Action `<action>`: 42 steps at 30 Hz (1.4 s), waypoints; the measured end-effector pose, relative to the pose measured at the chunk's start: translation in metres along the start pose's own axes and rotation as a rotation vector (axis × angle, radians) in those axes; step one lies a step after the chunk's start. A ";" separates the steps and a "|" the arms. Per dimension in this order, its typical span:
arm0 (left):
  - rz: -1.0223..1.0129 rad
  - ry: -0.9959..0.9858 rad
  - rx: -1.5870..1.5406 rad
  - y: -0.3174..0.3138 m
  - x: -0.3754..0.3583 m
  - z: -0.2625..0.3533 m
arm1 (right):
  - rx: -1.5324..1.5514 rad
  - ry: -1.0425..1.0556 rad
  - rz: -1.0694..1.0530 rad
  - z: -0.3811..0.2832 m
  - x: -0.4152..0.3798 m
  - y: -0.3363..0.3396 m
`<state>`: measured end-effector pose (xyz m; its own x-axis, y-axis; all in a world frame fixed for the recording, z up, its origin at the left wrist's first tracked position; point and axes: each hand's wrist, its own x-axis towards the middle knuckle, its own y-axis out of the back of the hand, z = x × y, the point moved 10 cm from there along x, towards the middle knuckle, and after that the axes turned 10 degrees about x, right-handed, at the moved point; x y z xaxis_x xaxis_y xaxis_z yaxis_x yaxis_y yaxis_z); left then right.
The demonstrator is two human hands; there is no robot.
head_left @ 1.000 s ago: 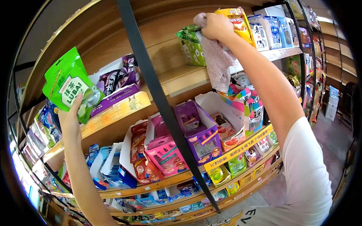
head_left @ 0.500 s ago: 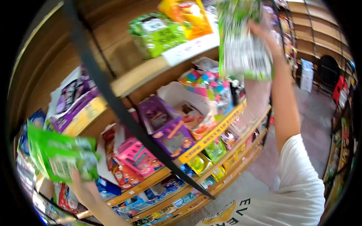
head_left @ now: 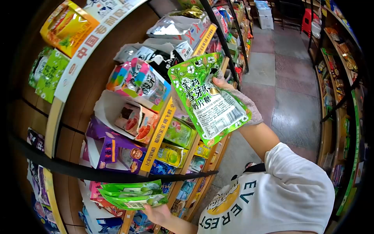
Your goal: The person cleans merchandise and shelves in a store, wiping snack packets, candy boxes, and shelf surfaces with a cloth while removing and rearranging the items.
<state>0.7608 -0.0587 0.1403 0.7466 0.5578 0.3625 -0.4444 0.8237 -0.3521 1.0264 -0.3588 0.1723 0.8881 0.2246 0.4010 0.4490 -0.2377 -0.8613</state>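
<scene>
My right hand grips a green pouch of milk tablet candy by its upper right part, thumb on the front. The pouch is tilted, with its printed side and barcode facing me. A greyish-pink cloth hangs behind it at the same hand and wrist. Low in the view, my left hand is closed on several green candy pouches, stacked and seen nearly edge-on in front of the lower shelves. The fingers under both holds are partly hidden.
Shelves hold boxes of packaged sweets, among them a purple box and a colourful bag. An orange bag and a green bag stand upper left. A black shelf post crosses the view. A tiled aisle runs right.
My view has turned, showing more of the aisle. The right hand's pouch has come down from the upper shelf's height and shows clearly. My left hand with its pouches now appears nearer the middle.
</scene>
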 end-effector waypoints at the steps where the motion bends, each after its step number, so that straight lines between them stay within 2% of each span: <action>1: 0.017 -0.001 0.001 0.001 0.000 -0.004 | 0.008 -0.001 0.003 -0.002 -0.003 0.002; 5: 0.026 0.073 0.034 -0.005 -0.003 -0.020 | 0.032 -0.008 0.028 -0.003 -0.012 0.010; 7: -0.119 0.091 0.000 -0.044 -0.004 -0.024 | 0.047 -0.015 0.028 0.000 -0.013 0.010; 11: -0.178 0.213 -0.076 -0.064 -0.014 -0.044 | 0.071 -0.024 0.024 0.003 -0.014 0.006; 13: -0.140 0.197 -0.083 -0.054 -0.017 -0.051 | 0.081 -0.030 0.018 0.005 -0.014 0.002; 19: -0.294 0.231 -0.207 -0.053 -0.025 -0.053 | 0.103 -0.043 0.005 0.012 -0.012 -0.007; 28: -0.070 0.305 -0.166 -0.041 -0.025 -0.064 | 0.137 -0.065 -0.003 0.020 -0.009 -0.010; 29: -0.067 0.306 -0.166 -0.043 -0.023 -0.065 | 0.139 -0.069 -0.002 0.021 -0.010 -0.010; 31: -0.215 0.401 -0.205 -0.068 -0.023 -0.070 | 0.139 -0.078 0.002 0.025 -0.009 -0.010; 32: -0.090 0.438 -0.231 -0.065 -0.024 -0.077 | 0.139 -0.084 0.005 0.026 -0.011 -0.010; 35: -0.071 0.486 -0.236 -0.063 -0.024 -0.096 | 0.128 -0.099 0.018 0.032 -0.012 -0.010; 39: -0.049 0.467 -0.217 -0.057 -0.020 -0.110 | 0.085 -0.155 0.087 0.043 -0.021 0.000; 41: -0.091 0.401 0.034 -0.050 -0.011 -0.113 | 0.066 -0.100 0.115 0.041 -0.026 0.003; 42: -0.149 0.365 0.024 -0.051 -0.004 -0.113 | 0.010 -0.048 0.124 0.041 -0.028 0.006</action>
<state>0.8370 -0.1146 0.0592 0.9287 0.3629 0.0757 -0.3265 0.8974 -0.2966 1.0004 -0.3283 0.1431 0.9311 0.2387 0.2759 0.3346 -0.2576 -0.9065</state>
